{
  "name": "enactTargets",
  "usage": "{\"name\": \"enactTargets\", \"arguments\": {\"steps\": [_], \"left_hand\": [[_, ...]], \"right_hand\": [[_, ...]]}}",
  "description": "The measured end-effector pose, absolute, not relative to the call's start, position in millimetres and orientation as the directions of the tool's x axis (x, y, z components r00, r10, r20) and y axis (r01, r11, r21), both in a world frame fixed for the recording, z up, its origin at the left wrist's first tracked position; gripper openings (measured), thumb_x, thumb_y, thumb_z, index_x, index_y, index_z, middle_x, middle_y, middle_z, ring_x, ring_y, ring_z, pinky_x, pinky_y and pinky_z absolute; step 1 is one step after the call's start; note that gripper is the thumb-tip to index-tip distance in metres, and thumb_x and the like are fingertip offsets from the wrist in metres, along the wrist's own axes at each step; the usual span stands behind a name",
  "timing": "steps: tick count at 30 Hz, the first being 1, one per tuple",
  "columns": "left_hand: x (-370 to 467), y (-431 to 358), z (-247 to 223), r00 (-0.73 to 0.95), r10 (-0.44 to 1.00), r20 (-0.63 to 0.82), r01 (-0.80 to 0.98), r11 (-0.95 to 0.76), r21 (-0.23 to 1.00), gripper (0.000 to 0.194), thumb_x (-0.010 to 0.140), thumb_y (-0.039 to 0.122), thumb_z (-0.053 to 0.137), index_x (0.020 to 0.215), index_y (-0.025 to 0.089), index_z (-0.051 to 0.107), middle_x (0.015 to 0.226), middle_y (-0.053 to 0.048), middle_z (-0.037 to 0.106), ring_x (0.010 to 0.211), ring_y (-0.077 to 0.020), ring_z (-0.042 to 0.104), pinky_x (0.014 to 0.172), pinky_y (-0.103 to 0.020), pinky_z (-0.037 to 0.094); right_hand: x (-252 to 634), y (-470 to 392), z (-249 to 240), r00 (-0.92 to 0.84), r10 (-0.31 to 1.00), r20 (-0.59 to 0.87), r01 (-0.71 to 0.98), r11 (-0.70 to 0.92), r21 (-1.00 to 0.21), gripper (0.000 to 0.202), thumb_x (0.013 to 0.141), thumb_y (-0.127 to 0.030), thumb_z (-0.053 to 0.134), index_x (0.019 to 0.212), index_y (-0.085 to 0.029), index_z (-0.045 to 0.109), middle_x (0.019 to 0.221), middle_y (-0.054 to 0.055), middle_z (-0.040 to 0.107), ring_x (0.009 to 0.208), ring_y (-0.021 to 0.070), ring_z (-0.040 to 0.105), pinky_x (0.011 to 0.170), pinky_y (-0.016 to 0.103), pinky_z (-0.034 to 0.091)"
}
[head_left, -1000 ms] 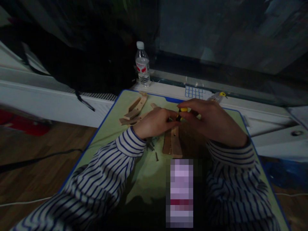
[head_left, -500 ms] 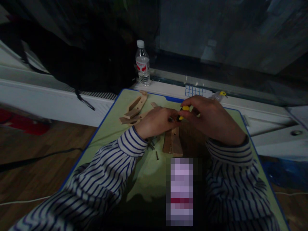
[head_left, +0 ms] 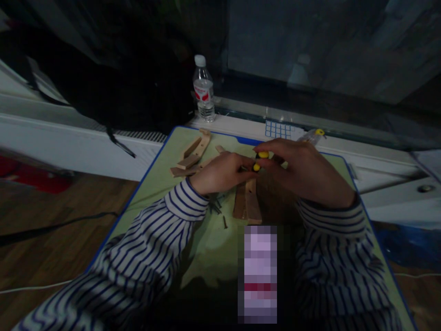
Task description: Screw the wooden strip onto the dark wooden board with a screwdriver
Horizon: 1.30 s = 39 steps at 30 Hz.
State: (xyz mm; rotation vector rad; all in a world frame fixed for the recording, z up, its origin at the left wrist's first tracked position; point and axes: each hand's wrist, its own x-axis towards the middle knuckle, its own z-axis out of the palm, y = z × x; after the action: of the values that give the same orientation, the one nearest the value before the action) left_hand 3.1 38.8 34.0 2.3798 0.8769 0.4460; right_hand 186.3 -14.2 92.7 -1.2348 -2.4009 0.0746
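My right hand (head_left: 303, 168) grips a short screwdriver (head_left: 263, 155) by its yellow-and-black handle, thumb and fingers around it. Close against it, my left hand (head_left: 222, 172) is closed in a pinch at the lower end of the handle; what its fingertips hold is hidden. Below both hands lies a dark brown wooden board (head_left: 275, 197), with a pale wooden strip (head_left: 253, 204) that has a hole in it along its left side. Several screws (head_left: 215, 205) lie beside my left wrist, and a single screw (head_left: 225, 222) rests nearer to me.
Shaped wooden pieces (head_left: 195, 151) lie at the back left of the green table (head_left: 196, 266). On the white sill behind stand a water bottle (head_left: 204, 92) and a plastic bag (head_left: 312, 135) with a yellow part. A black bag (head_left: 120, 87) leans at the left.
The screwdriver handle has turned slightly in my right hand. Both hands stay in nearly the same place over the board, and the loose pieces have not moved.
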Motion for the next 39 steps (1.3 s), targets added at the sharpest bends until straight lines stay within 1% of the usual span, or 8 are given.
{"name": "enactTargets", "arguments": {"steps": [5,10,16,20,25,29,34,39], "left_hand": [[2.1,40.5,36.5,0.782,0.621,0.054,0.448,-0.620,0.645,0.027,0.089,0.026,0.051,0.110,0.020,0.067,0.080,-0.001,0.070,0.068,-0.0133,0.059,0.064,-0.024,0.041],[3.9,35.0,42.6,0.729,0.682,0.054,0.528,-0.611,0.590,0.029,0.086,0.030,0.054,0.111,0.021,0.067,0.079,-0.002,0.070,0.067,-0.0140,0.061,0.062,-0.024,0.041],[9.5,29.9,43.2,0.637,0.757,0.142,0.602,-0.604,0.521,0.026,0.082,0.039,0.061,0.095,0.019,0.072,0.073,-0.003,0.070,0.063,-0.0148,0.061,0.060,-0.025,0.040],[9.0,30.9,40.5,0.647,0.746,0.158,0.588,-0.621,0.518,0.023,0.084,0.037,0.059,0.089,0.018,0.072,0.070,-0.003,0.069,0.060,-0.0136,0.060,0.058,-0.025,0.039],[6.2,33.4,39.2,0.674,0.722,0.154,0.559,-0.635,0.533,0.023,0.085,0.035,0.058,0.093,0.019,0.072,0.068,-0.001,0.067,0.058,-0.0120,0.057,0.056,-0.024,0.036],[5.2,34.3,39.9,0.707,0.696,0.122,0.520,-0.630,0.577,0.023,0.085,0.031,0.056,0.101,0.020,0.070,0.070,0.000,0.067,0.060,-0.0121,0.057,0.057,-0.023,0.038],[3.9,36.7,37.3,0.743,0.666,0.070,0.468,-0.591,0.657,0.026,0.086,0.030,0.054,0.104,0.018,0.068,0.080,-0.002,0.071,0.070,-0.0148,0.062,0.066,-0.024,0.045],[4.8,35.6,36.5,0.733,0.677,0.069,0.474,-0.581,0.662,0.026,0.085,0.031,0.055,0.105,0.019,0.068,0.084,-0.003,0.072,0.072,-0.0149,0.064,0.066,-0.024,0.046]], "right_hand": [[186.2,-11.0,89.9,-0.465,0.808,0.361,0.800,0.558,-0.219,0.021,0.087,-0.029,0.058,0.104,-0.016,0.063,0.098,0.008,0.070,0.082,0.0200,0.065,0.066,0.030,0.047],[186.3,-10.4,90.2,-0.458,0.813,0.360,0.804,0.552,-0.222,0.020,0.087,-0.030,0.058,0.103,-0.017,0.062,0.098,0.007,0.069,0.079,0.0193,0.064,0.064,0.030,0.046],[185.1,-12.0,91.7,-0.450,0.823,0.346,0.812,0.539,-0.223,0.022,0.088,-0.033,0.055,0.102,-0.018,0.061,0.096,0.008,0.068,0.076,0.0195,0.063,0.065,0.031,0.046],[184.5,-14.1,92.6,-0.484,0.799,0.358,0.775,0.581,-0.248,0.028,0.088,-0.029,0.055,0.111,-0.016,0.060,0.104,0.008,0.068,0.073,0.0169,0.065,0.068,0.031,0.048],[185.0,-15.9,94.1,-0.531,0.772,0.349,0.737,0.624,-0.261,0.028,0.087,-0.018,0.051,0.113,-0.015,0.061,0.109,0.008,0.069,0.078,0.0167,0.067,0.072,0.030,0.049],[186.1,-14.6,94.0,-0.501,0.789,0.356,0.773,0.593,-0.225,0.024,0.089,-0.023,0.052,0.108,-0.016,0.063,0.103,0.009,0.071,0.080,0.0189,0.066,0.071,0.031,0.048],[187.2,-12.0,93.4,-0.456,0.816,0.356,0.813,0.545,-0.207,0.020,0.087,-0.028,0.058,0.101,-0.016,0.064,0.095,0.008,0.071,0.078,0.0196,0.065,0.066,0.031,0.046],[188.1,-11.4,92.3,-0.457,0.813,0.361,0.815,0.545,-0.198,0.019,0.087,-0.031,0.058,0.099,-0.017,0.062,0.092,0.007,0.069,0.077,0.0196,0.064,0.065,0.030,0.045]]}}
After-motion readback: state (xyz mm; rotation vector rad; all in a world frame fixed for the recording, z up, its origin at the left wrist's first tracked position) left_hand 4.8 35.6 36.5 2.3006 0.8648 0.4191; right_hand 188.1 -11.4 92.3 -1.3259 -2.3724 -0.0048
